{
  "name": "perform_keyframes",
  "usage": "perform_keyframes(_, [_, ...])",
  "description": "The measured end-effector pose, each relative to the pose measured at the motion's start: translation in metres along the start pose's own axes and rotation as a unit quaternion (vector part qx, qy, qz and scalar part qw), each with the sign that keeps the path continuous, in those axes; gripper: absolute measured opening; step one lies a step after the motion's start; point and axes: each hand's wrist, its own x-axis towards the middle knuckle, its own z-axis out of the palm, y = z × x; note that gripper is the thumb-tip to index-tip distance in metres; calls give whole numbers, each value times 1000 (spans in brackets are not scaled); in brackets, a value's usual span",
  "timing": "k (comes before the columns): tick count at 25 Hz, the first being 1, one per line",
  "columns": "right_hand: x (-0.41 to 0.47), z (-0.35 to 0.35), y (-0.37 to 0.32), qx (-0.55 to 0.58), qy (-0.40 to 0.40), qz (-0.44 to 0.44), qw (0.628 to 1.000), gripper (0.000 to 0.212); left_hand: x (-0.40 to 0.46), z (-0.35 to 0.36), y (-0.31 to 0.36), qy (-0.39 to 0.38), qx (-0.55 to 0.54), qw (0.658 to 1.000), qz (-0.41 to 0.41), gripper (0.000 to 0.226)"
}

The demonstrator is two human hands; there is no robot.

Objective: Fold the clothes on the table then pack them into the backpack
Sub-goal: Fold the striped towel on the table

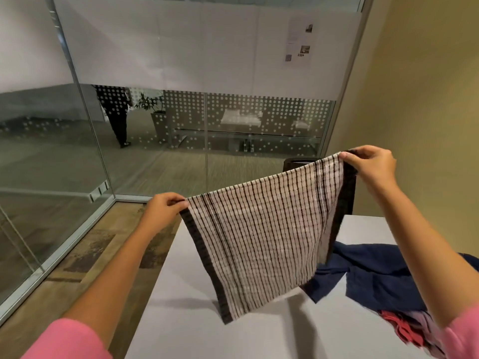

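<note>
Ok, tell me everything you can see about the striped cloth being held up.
The white cloth with thin dark stripes looks like a woven towel, with a solid dark band along each side edge. It hangs spread flat above the grey table, pinched at its top corners by the left hand and right hand.

Office setting: glass partition walls (160,141) carry frosted bands and dot patterns; carpeted corridor (64,156) beyond; potted plant (151,104); printed notices (298,42) are posted on the glass.
</note>
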Motion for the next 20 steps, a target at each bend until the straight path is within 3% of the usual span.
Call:
perform_keyframes(3, [-8,-4,1,95,-76,7,992,8,18,2,-2,62,8,998,-28,11])
perform_keyframes(6, [-21,-12,-9,228,-199,7,953,32,23,5,-1,135,32,989,-46,12])
perform_keyframes(9, [-26,-15,-14,267,-279,4,922,34,20,14,6,115,-110,985,-69,14])
perform_keyframes(14, [-30,0,-26,236,-258,8,937,37,20,22,34,96,-186,977,-31,5])
perform_keyframes(17, [-31,8,-32,194,-221,10,956,12,24,23,42,60,-128,990,-4,17])
perform_keyframes(20, [-33,12,-33,159,-200,10,967,12,25,22,41,47,-42,998,10,23])
